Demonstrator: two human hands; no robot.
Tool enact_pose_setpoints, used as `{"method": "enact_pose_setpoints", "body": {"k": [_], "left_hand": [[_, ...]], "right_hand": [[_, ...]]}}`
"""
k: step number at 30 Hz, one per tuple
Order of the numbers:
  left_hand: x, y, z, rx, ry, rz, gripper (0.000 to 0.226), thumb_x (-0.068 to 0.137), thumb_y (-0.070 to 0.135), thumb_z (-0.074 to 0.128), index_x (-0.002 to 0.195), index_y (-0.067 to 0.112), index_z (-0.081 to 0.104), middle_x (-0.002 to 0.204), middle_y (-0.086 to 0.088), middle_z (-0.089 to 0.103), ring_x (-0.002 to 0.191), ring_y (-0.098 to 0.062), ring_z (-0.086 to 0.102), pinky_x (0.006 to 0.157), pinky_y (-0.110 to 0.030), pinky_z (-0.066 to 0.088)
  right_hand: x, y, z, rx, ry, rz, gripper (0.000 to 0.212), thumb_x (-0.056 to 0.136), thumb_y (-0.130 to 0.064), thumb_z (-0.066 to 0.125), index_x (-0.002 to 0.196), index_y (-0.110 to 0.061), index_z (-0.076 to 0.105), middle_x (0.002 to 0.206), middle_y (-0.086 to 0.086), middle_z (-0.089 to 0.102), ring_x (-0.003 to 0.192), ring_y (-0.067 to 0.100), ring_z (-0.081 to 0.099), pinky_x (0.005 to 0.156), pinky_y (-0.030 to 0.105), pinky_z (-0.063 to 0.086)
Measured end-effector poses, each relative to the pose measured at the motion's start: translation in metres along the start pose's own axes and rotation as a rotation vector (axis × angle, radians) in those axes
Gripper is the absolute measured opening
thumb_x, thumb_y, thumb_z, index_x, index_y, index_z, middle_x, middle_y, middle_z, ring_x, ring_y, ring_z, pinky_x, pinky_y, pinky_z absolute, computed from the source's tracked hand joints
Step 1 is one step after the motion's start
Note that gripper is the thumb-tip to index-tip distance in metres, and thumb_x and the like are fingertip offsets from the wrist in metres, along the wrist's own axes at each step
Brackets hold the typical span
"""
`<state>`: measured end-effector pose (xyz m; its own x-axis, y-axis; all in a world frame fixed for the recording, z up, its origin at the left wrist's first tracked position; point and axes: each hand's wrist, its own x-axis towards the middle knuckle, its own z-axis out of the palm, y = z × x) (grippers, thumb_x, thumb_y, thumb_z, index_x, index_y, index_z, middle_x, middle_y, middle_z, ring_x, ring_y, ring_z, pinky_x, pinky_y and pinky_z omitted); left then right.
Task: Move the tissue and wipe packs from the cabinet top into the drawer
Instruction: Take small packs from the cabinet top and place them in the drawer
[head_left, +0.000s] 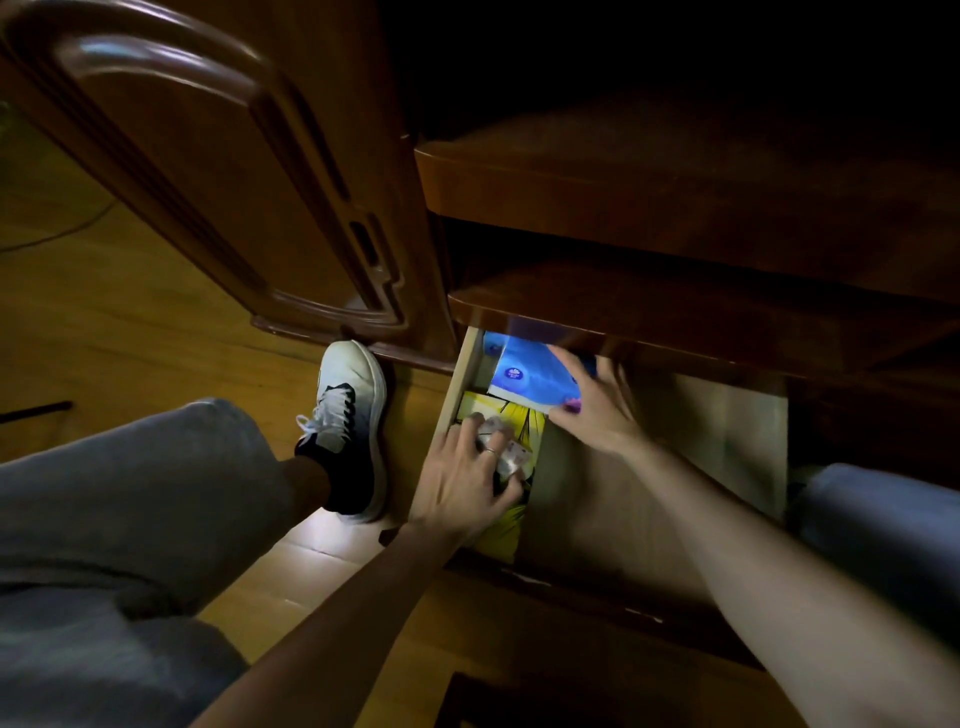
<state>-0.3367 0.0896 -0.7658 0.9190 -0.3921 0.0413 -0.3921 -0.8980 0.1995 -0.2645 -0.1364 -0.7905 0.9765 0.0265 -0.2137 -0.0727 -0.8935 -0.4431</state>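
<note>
- Dim wooden cabinet, drawer (727, 415) pulled open low by the floor
- right hand (597, 410) fingers clamp blue tissue pack (530, 374), tucking it at the back-left corner
- left hand (462, 478) fingers spread flat, pinning yellow pack (511, 421) against the left wall, likely to keep room

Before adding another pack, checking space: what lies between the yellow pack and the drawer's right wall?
Head view: only bare drawer floor between yellow pack and right wall.

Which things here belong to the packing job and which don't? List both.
Job: blue pack in right hand; yellow pack under left hand; open drawer.

Not part of it: sneaker, cabinet door, wooden floor.
</note>
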Motion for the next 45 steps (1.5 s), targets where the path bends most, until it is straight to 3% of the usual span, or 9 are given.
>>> {"method": "enact_pose_setpoints", "body": {"k": [4,9,14,20,28,33,35,40,45], "left_hand": [[0.001,0.002,0.007,0.015,-0.014,0.024,0.058,0.089,0.058,0.046,0.133,0.021,0.047,0.13,-0.013,0.046,0.101,-0.025,0.048,0.081,-0.039,0.041],[0.002,0.003,0.011,0.024,-0.054,0.022,0.058,0.093,0.06,0.04,0.136,0.022,0.047,0.144,-0.014,0.043,0.124,-0.03,0.045,0.096,-0.041,0.039],[0.003,0.006,0.001,-0.011,-0.054,0.014,0.059,0.097,0.064,0.032,0.136,0.024,0.051,0.152,-0.009,0.038,0.142,-0.024,0.032,0.112,-0.039,0.03],[0.005,0.012,-0.008,-0.098,-0.025,0.033,0.047,0.095,0.045,0.049,0.128,0.012,0.056,0.134,-0.007,0.052,0.119,-0.024,0.052,0.099,-0.034,0.041],[-0.009,0.003,0.004,0.054,-0.195,0.009,0.071,0.096,0.058,0.042,0.155,0.021,0.027,0.154,-0.015,0.035,0.127,-0.03,0.045,0.1,-0.041,0.044],[-0.007,-0.001,0.005,0.101,-0.192,0.073,0.064,0.093,0.038,0.051,0.151,0.021,0.031,0.146,-0.015,0.036,0.117,-0.032,0.048,0.092,-0.041,0.042],[-0.005,-0.001,0.002,0.127,-0.199,0.115,0.062,0.088,0.033,0.055,0.147,0.022,0.035,0.143,-0.015,0.04,0.112,-0.032,0.05,0.086,-0.041,0.044],[-0.002,-0.001,-0.004,0.084,-0.194,0.116,0.054,0.092,0.034,0.054,0.143,0.023,0.043,0.14,-0.014,0.045,0.114,-0.031,0.05,0.087,-0.042,0.046],[-0.004,-0.006,-0.001,0.038,-0.187,0.122,0.053,0.095,0.038,0.046,0.146,0.023,0.04,0.14,-0.013,0.044,0.11,-0.028,0.049,0.087,-0.04,0.045]], "right_hand": [[0.01,0.004,-0.006,-0.037,-0.126,-0.033,0.086,0.084,-0.062,0.063,0.15,-0.055,0.007,0.149,0.015,0.027,0.129,0.04,0.036,0.101,0.047,0.041],[0.009,-0.008,0.008,-0.165,-0.031,-0.072,0.088,0.087,-0.058,0.064,0.151,-0.053,0.004,0.148,0.017,0.024,0.129,0.039,0.033,0.097,0.051,0.044],[0.02,-0.003,0.0,0.063,-0.266,0.006,0.063,0.087,-0.08,0.028,0.141,-0.07,-0.003,0.153,0.002,0.014,0.141,0.033,0.01,0.112,0.057,0.021],[0.004,-0.037,0.016,0.16,-0.154,0.07,0.058,0.101,-0.052,0.041,0.152,-0.054,0.013,0.162,0.002,0.0,0.149,0.031,-0.008,0.118,0.052,0.018],[0.021,-0.06,0.01,0.339,-0.013,0.275,0.064,0.077,-0.031,0.081,0.136,-0.041,0.057,0.143,0.005,0.036,0.131,0.03,0.037,0.104,0.038,0.04],[0.011,-0.04,0.019,0.609,0.186,0.483,0.09,0.074,-0.049,0.081,0.147,-0.021,0.035,0.15,0.008,0.038,0.138,0.03,0.039,0.105,0.051,0.044],[0.008,-0.034,0.026,0.779,0.15,0.627,0.098,0.075,-0.05,0.081,0.151,-0.016,0.028,0.149,0.011,0.042,0.134,0.032,0.045,0.105,0.052,0.045],[0.021,-0.035,0.033,0.779,0.038,0.68,0.056,0.074,-0.043,0.084,0.115,-0.01,0.065,0.116,0.009,0.07,0.104,0.028,0.068,0.089,0.041,0.057],[0.031,-0.047,0.036,0.674,0.074,0.748,0.05,0.07,-0.036,0.09,0.105,-0.01,0.066,0.109,0.008,0.072,0.093,0.026,0.071,0.078,0.036,0.058]]}}
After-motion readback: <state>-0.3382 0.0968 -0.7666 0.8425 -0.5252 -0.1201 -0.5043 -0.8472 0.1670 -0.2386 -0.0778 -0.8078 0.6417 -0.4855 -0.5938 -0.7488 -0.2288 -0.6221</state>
